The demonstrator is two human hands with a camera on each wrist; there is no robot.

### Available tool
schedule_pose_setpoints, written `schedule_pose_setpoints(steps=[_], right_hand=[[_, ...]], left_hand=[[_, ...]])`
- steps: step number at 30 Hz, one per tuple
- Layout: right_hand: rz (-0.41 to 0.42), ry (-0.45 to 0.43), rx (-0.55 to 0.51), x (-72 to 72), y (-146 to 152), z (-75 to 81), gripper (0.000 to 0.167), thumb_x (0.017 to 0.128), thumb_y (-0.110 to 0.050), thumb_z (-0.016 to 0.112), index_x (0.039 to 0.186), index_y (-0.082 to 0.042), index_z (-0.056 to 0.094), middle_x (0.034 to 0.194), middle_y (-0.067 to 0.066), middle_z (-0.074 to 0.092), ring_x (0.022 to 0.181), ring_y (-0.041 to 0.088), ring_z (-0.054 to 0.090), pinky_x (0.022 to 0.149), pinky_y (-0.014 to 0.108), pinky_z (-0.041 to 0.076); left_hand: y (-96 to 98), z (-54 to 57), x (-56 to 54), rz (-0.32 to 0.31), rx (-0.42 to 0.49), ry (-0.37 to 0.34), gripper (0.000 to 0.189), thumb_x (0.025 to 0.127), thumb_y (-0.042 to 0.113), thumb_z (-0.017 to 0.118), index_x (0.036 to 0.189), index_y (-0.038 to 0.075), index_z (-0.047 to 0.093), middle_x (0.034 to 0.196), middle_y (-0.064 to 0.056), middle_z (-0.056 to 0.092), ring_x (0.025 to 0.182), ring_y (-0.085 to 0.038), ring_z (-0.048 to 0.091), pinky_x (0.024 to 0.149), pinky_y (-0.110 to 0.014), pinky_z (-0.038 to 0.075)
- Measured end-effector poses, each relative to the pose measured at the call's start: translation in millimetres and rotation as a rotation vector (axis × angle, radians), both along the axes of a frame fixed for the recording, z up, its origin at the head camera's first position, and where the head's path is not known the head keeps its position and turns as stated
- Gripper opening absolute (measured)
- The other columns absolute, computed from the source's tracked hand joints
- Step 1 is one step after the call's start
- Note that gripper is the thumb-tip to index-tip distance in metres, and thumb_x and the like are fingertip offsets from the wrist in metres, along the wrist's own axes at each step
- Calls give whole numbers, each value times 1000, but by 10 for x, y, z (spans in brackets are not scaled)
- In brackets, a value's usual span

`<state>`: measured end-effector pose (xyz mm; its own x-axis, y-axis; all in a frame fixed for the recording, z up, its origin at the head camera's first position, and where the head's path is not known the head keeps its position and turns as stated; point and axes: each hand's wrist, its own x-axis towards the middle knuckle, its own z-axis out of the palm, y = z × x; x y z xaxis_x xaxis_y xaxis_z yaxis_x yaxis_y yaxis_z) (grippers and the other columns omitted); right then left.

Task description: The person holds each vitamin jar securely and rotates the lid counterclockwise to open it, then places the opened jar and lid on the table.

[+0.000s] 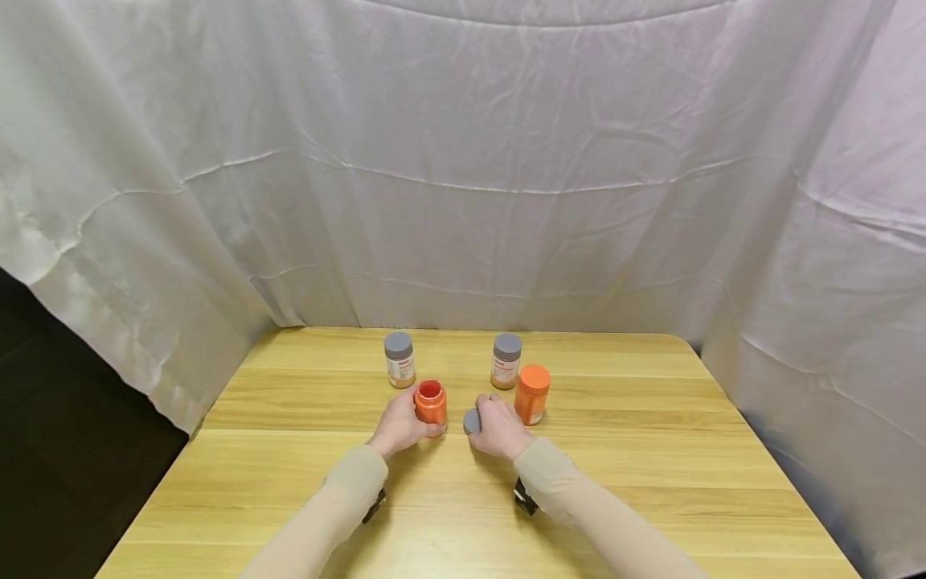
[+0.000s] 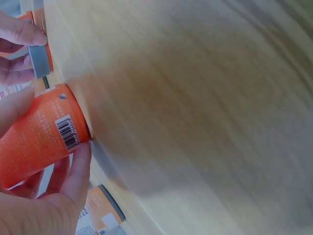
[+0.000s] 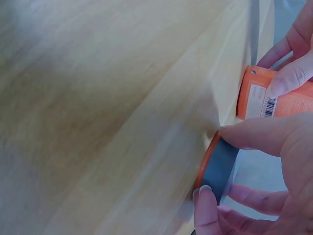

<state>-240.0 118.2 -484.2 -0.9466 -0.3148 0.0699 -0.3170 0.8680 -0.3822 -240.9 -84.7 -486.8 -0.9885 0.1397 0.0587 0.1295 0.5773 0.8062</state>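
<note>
Left wrist, orange jar [image 2: 41, 134] between fingers [image 2: 79, 170]

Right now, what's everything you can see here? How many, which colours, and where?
Table: 1, light wood, below everything
Curtain: 1 backdrop, pale grey, behind and beside the table
Open jar: 1, orange, held in the left hand
Lid: 1, grey with orange rim, held in the right hand
Closed jar: 1, orange, right of the right hand
Grey-lidded jars: 2, white labels, towards the table's back
Dark area: 1, black, far left; cannot tell what
Wrist devices: 2, black, one per wrist
Sleeves: 2, beige
Hands: 2, bare, mid-table
</note>
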Motion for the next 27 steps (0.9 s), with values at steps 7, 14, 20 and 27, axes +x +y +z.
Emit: schedule_pose_setpoints(steps=[7, 14, 20, 27], right_hand=[[-6, -1, 8, -9, 14, 0, 40, 75, -16, 84, 104, 0, 61, 97, 15, 62, 79, 26, 61, 73, 40, 56], [-21, -8, 15, -5, 16, 2, 40, 75, -16, 83, 104, -1, 60, 97, 15, 61, 79, 26, 61, 73, 40, 56], [-25, -3, 15, -16, 17, -15, 37, 75, -15, 82, 100, -2, 60, 95, 14, 60, 77, 25, 60, 71, 40, 56], [-36, -2, 11, -12, 24, -21, 40, 74, -18, 84, 102, -3, 60, 95, 14, 60, 77, 25, 60, 69, 39, 55]], left_hand=[[17, 11, -9, 0, -16, 5, 66, 71, 10, 90, 128, 6, 58, 121, -12, 70, 115, -30, 64, 107, -52, 46], [31, 25, -8, -6, -16, 13, 66, 70, 10, 90, 128, 6, 59, 120, -12, 70, 114, -30, 65, 106, -52, 47], [33, 30, -3, -11, -10, 15, 67, 69, 9, 90, 128, 5, 59, 119, -13, 70, 112, -30, 65, 106, -51, 47], [26, 28, -8, -21, -11, 29, 67, 69, 9, 91, 128, 5, 58, 119, -13, 70, 113, -31, 65, 106, -53, 47]])
